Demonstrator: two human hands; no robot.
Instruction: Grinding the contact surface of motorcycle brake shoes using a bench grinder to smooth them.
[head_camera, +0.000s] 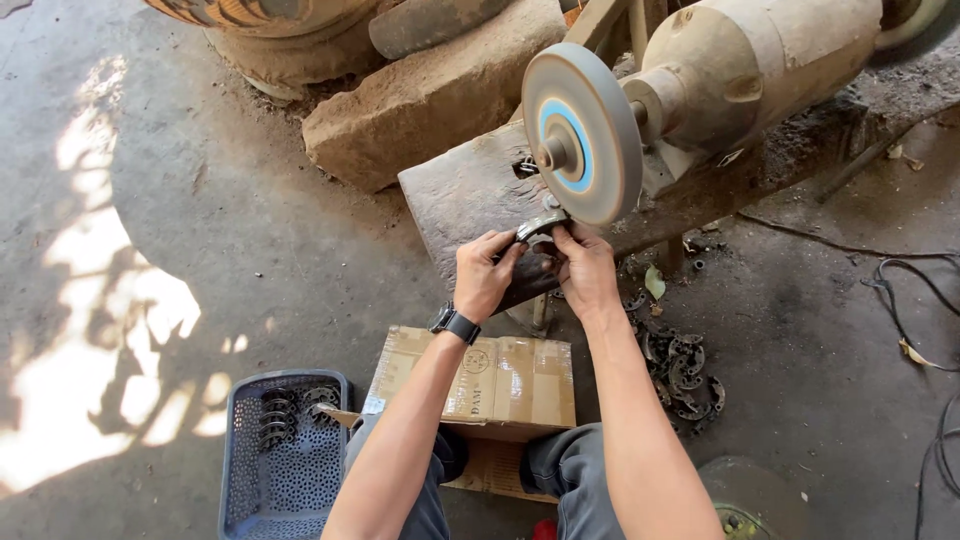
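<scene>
Both hands, left hand (487, 272) and right hand (585, 268), pinch a curved metal part (541, 224) against the round wheel (583, 133).

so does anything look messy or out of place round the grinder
Yes: dark metal parts lie loose on the floor right of the cardboard box, though similar ones sit in the blue basket. Both hands hold one at the wheel.
</scene>
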